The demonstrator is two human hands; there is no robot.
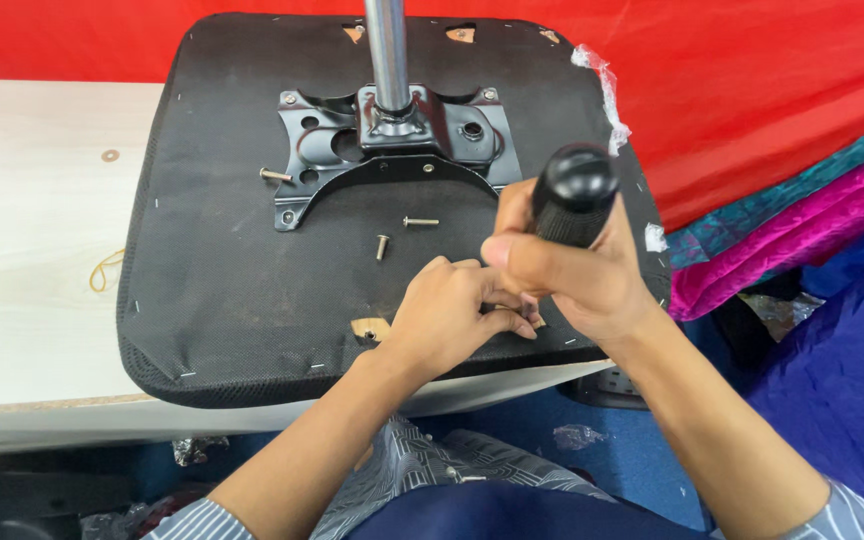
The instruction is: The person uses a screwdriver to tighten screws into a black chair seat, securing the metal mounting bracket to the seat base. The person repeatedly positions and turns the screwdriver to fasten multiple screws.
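Head view: your right hand [577, 275] is clenched around the black screwdriver handle [574, 195], upright near the seat base's [222, 290] front edge on the bench [32, 250]; your left hand [447, 315] pinches at its tip.

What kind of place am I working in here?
Probably a small furniture assembly or repair workshop: an upturned chair seat with a metal mounting plate lies on a pale wooden bench, loose bolts on it, coloured cloth heaped alongside.

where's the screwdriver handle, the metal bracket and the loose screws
screwdriver handle [574, 190], head view, on its black rounded top
metal bracket [392, 150], head view, on its raised centre
loose screws [419, 221], head view, on one screw's shaft
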